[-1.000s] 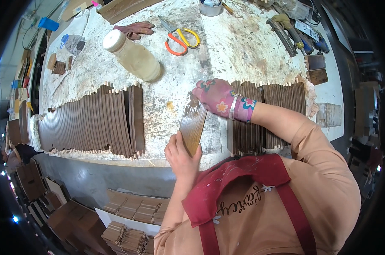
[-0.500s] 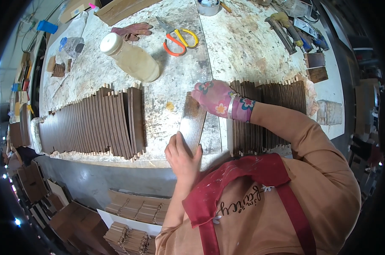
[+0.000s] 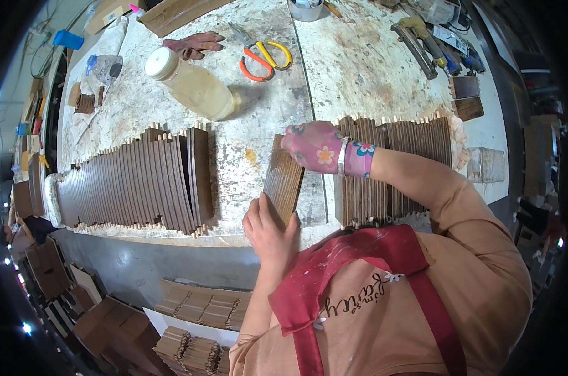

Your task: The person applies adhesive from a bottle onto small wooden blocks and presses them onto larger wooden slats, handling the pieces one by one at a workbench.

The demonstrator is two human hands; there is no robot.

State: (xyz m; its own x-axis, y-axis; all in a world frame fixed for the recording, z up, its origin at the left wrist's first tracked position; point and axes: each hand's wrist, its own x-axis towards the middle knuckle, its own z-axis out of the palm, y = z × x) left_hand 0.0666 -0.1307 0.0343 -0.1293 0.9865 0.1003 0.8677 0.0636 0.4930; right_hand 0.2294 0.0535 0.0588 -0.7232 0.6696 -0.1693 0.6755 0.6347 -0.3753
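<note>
A brown wooden slat (image 3: pixel 281 182) with a grained face lies slanted between my hands, over the white, stained tabletop. My bare left hand (image 3: pixel 268 232) grips its near end, thumb on the right edge and fingers on the left. Over the far end, my right hand (image 3: pixel 310 148), in a pink flowered glove, is closed against the slat; its fingertips are hidden. To the left stands a long row of dark slats (image 3: pixel 134 182) with pale dowel ends. Another row of slats (image 3: pixel 390 169) stands to the right, partly beneath my right forearm.
A white-lidded jar (image 3: pixel 196 91) of cloudy liquid lies beyond the left row. Near it are a work glove (image 3: pixel 195 45) and orange-and-yellow-handled scissors (image 3: pixel 265 59). Nail guns (image 3: pixel 418 47) and small wood blocks (image 3: pixel 467 97) sit at far right. Stacked boards (image 3: pixel 196 307) stand below the table.
The slat has tilted slightly, so its bright sheen has gone and the brown grain shows. Both hands keep nearly the same places on it.
</note>
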